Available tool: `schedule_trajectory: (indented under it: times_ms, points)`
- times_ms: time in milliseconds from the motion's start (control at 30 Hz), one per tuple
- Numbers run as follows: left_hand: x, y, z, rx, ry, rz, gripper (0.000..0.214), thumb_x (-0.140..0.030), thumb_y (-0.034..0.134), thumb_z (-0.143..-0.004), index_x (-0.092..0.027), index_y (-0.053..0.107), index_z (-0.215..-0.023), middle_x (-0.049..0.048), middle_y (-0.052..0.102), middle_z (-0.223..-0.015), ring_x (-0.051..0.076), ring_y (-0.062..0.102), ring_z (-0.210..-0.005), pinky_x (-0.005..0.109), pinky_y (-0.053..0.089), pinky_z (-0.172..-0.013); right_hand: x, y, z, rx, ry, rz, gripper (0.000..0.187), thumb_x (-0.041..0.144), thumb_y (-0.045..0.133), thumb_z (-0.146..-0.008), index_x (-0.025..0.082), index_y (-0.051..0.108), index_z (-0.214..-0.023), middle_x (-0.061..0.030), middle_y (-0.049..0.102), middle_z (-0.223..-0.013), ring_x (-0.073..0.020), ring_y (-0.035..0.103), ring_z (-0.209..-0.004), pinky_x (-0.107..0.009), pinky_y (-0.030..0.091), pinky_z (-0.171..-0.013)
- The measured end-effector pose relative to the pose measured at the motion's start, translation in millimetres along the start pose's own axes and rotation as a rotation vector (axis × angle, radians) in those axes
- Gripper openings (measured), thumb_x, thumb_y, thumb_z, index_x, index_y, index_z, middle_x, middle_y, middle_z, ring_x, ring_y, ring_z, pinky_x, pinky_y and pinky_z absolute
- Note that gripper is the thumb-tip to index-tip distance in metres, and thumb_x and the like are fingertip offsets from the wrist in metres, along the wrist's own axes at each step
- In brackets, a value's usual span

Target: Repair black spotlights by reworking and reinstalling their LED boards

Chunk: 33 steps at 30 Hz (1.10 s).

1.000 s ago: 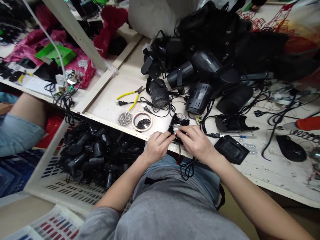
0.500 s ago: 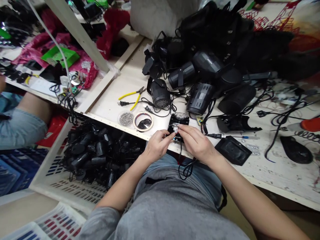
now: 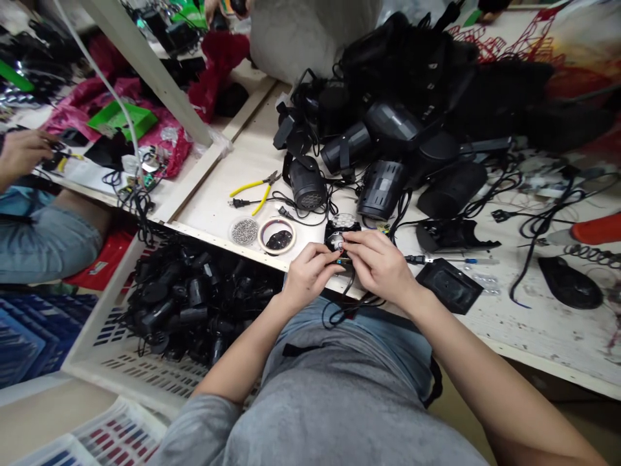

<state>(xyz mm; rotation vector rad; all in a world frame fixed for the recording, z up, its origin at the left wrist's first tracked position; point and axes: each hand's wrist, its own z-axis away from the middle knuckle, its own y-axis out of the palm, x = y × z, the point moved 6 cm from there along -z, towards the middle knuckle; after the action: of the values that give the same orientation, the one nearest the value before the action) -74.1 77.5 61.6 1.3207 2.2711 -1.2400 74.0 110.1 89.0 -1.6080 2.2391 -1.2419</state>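
Presently the left hand (image 3: 305, 277) and right hand (image 3: 383, 268) are pinching the small black lamp module (image 3: 341, 234) at the near edge of the bench (image 3: 213, 213), fingers closed on it. Fitting is seemingly proceeding mid-step, and the next move is calling for steady, fine alignment.

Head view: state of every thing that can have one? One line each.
lamp unit, held at the edge of the table, cord hanging down.
left hand, pinched on the lamp unit.
right hand, pinched on the lamp unit.
pliers, lying flat, handles spread.
screw tub, open, filled.
plug, unplugged, lying loose.
crate, heaped with black lamps.
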Motion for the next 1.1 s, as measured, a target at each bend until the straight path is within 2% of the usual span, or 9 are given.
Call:
schedule_trajectory:
  times_ms: [167, 400, 600, 800, 900, 1000, 1100]
  points:
    - [-1, -7.8, -8, -0.001, -0.043, 0.025, 0.018, -0.028, 0.070, -0.094, -0.017, 0.072, -0.108, 0.0054, 0.067, -0.094, 0.015, 0.067, -0.089, 0.028, 0.059, -0.079, -5, -2, -8, 0.021, 0.030, -0.062, 0.020, 0.008, 0.056, -0.092, 0.016, 0.071, -0.102, -0.0141, 0.075, -0.107, -0.0247, 0.071, -0.098, -0.046, 0.061, -0.085]
    - [0, -8.2, -10, -0.015, -0.071, 0.059, 0.018, -0.028, 0.072, -0.092, -0.018, 0.074, -0.106, 0.0051, 0.068, -0.093, 0.015, 0.068, -0.087, 0.028, 0.059, -0.077, -8, -3, -11, 0.057, 0.039, -0.071, 0.019, 0.007, 0.057, -0.091, 0.017, 0.070, -0.101, -0.0129, 0.075, -0.109, -0.0247, 0.070, -0.098, -0.046, 0.061, -0.086]
    - [3, -2.9, -8, 0.000, -0.037, 0.025, 0.019, -0.030, 0.070, -0.094, -0.018, 0.073, -0.109, 0.0057, 0.067, -0.095, 0.015, 0.067, -0.088, 0.029, 0.059, -0.078, -6, -5, -13, 0.097, -0.002, -0.007, 0.018, 0.007, 0.056, -0.091, 0.016, 0.070, -0.098, -0.0131, 0.075, -0.107, -0.0252, 0.068, -0.095, -0.045, 0.062, -0.084]
    - [4, 5.8, 1, -0.010, -0.008, -0.028, 0.020, -0.030, 0.066, -0.096, -0.018, 0.071, -0.112, 0.0062, 0.066, -0.096, 0.016, 0.068, -0.089, 0.029, 0.060, -0.078, -6, 0, 2, 0.079, -0.013, -0.007, 0.028, 0.004, 0.053, -0.090, 0.017, 0.069, -0.109, -0.0145, 0.074, -0.111, -0.0262, 0.069, -0.102, -0.048, 0.061, -0.089]
    - [0, 4.3, -4, -0.003, -0.013, -0.012, 0.020, -0.030, 0.067, -0.096, -0.018, 0.071, -0.111, 0.0058, 0.066, -0.095, 0.015, 0.067, -0.088, 0.029, 0.060, -0.077, -10, -5, 5, 0.000, 0.080, -0.069, 0.029, 0.005, 0.054, -0.092, 0.020, 0.069, -0.111, -0.0127, 0.074, -0.114, -0.0248, 0.070, -0.105, -0.047, 0.060, -0.092]
    - [-4, -1.7, -14, -0.007, -0.021, 0.034, 0.019, -0.029, 0.070, -0.094, -0.018, 0.071, -0.109, 0.0056, 0.065, -0.094, 0.015, 0.066, -0.088, 0.029, 0.059, -0.077, -19, -14, 4, -0.079, 0.262, -0.139, 0.025, 0.011, 0.056, -0.095, 0.021, 0.068, -0.114, -0.0114, 0.074, -0.115, -0.0235, 0.070, -0.109, -0.044, 0.059, -0.094]
    - [-6, -7.1, -23, -0.017, -0.030, 0.083, 0.018, -0.027, 0.072, -0.092, -0.017, 0.072, -0.107, 0.0053, 0.066, -0.093, 0.015, 0.066, -0.087, 0.028, 0.057, -0.077, -25, -18, 4, -0.098, 0.386, -0.150, 0.025, 0.018, 0.054, -0.098, 0.022, 0.068, -0.118, -0.0096, 0.074, -0.115, -0.0223, 0.071, -0.108, -0.041, 0.059, -0.094]
